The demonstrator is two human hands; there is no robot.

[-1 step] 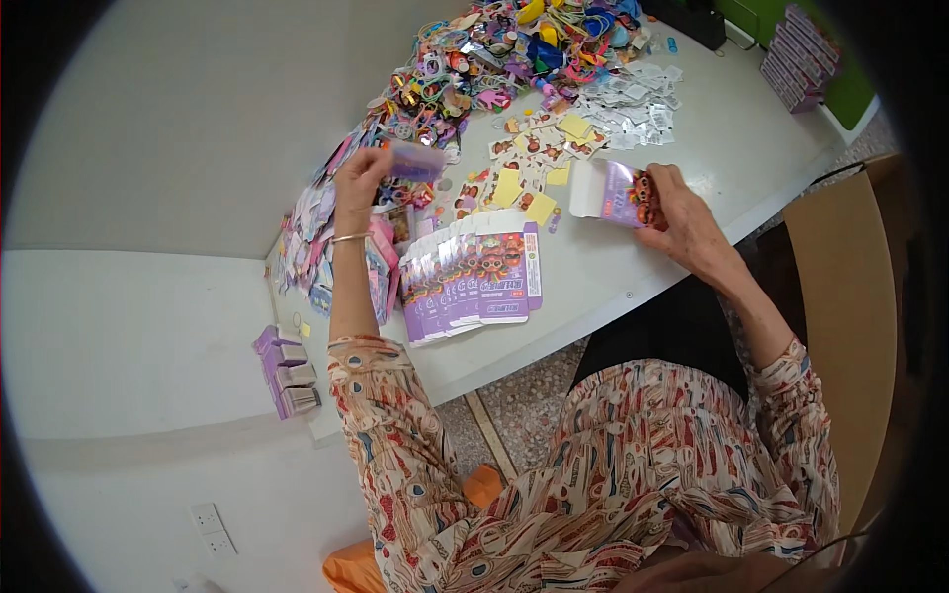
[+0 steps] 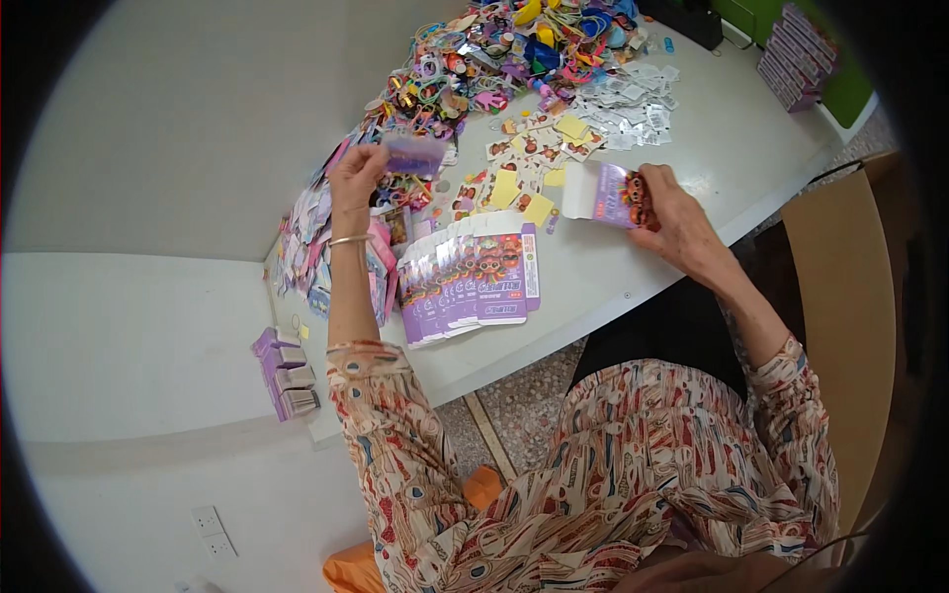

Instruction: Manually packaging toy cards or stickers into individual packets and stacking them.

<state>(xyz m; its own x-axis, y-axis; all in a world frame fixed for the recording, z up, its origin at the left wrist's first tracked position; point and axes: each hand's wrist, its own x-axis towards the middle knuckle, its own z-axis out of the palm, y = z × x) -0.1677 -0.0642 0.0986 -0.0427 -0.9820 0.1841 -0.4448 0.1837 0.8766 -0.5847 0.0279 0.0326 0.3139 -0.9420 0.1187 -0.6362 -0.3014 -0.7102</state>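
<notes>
My left hand (image 2: 357,178) pinches a thin purple card or packet (image 2: 415,155) above the trinkets at the table's left; motion and size hide its exact kind. In my right hand (image 2: 684,219) is a small purple printed box (image 2: 617,194), its white end flap open toward the left. The fingers wrap its right side, a little above the tabletop. Between my arms, a fanned row of similar purple boxes (image 2: 465,282) lies flat. Beyond the row are picture cards (image 2: 539,145) and yellow paper slips (image 2: 505,188).
A large heap of colourful trinkets (image 2: 494,59) covers the far side, with small clear-white packets (image 2: 628,104) beside it. Packets pile up (image 2: 311,232) along the wall. Stacked purple boxes (image 2: 797,57) stand far right; more boxes (image 2: 285,374) sit at left. A cardboard carton (image 2: 840,336) stands right.
</notes>
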